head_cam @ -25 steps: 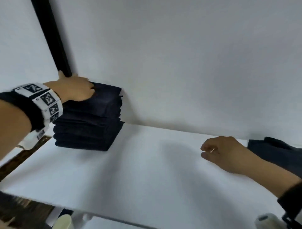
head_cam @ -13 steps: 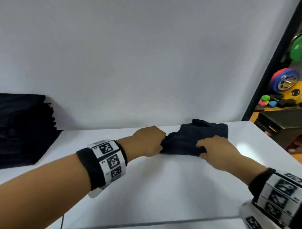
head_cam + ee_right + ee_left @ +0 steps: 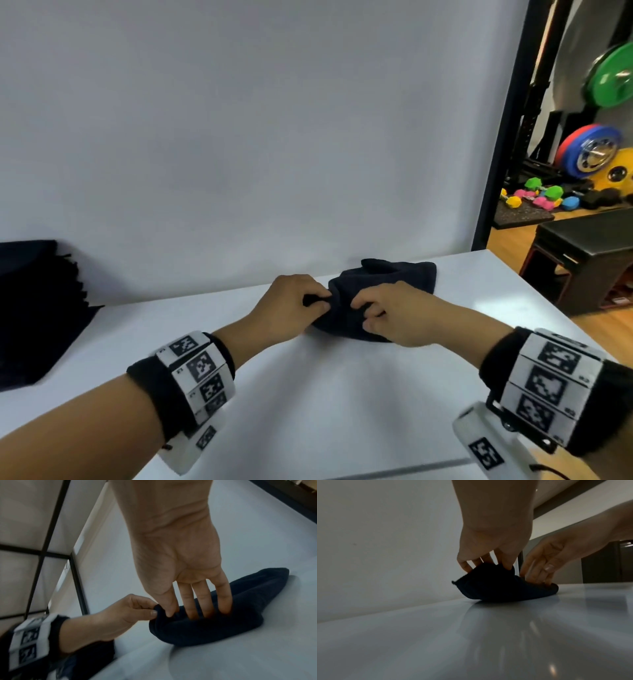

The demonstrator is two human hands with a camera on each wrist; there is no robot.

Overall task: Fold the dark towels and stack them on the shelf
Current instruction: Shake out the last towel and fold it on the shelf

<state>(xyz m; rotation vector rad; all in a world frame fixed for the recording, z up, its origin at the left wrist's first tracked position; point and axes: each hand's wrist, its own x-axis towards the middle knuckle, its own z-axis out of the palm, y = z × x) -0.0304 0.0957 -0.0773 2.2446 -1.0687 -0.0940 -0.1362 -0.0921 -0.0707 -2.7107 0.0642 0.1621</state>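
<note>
We have the crumpled dark towel on the shelf, right of the folded stack. Our left hand pinches its left corner; our right hand digs its fingers into the middle, equally near.

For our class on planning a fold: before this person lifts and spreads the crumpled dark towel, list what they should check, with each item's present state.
1. Left hand holds the crumpled dark towel: ok, thumb and fingers pinch its left edge.
2. Right hand has a firm grip: cannot tell; its fingers dig into a fold of the towel.
3. Towel spread flat for folding: not ok, it lies bunched.
4. Bare room on the white shelf in front of the towel: ok.
5. Stack of folded towels clear of the work area: ok, it sits apart at far left.
6. Stack neat enough to take another: cannot tell, partly cut off.
</note>
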